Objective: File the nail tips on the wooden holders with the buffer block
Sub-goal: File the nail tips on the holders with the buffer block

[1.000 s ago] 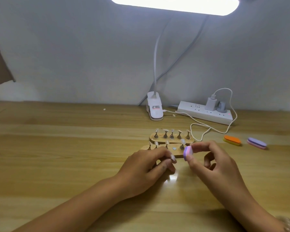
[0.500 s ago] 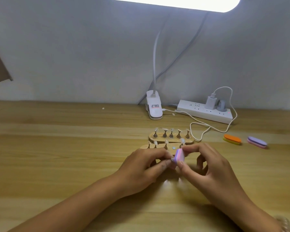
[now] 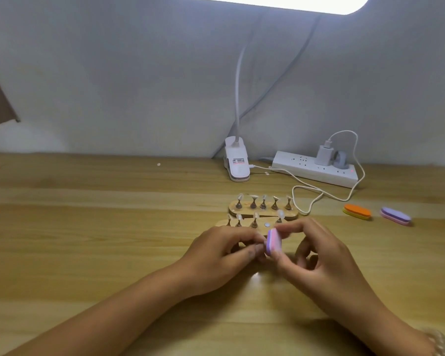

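Observation:
Two wooden holders lie mid-table, the far holder (image 3: pixel 244 209) and the near holder (image 3: pixel 261 226), each carrying several nail tips on small stands. One spot on the near holder shows only a bare metal disc (image 3: pixel 267 224). My right hand (image 3: pixel 316 255) pinches a pink and purple buffer block (image 3: pixel 273 241) between thumb and fingers, just in front of the near holder. My left hand (image 3: pixel 221 255) has its fingers curled and pinches a small nail tip stand against the block's left face; the tip itself is mostly hidden.
An orange and yellow buffer block (image 3: pixel 357 211) and a purple and pink one (image 3: pixel 395 215) lie at the right. A clip lamp base (image 3: pixel 237 163), a white power strip (image 3: pixel 315 170) and a looping white cable (image 3: pixel 308 194) sit behind the holders.
My right hand brought the buffer block left and down against what my left hand holds. The block has since shifted slightly along it. The holders have not moved.

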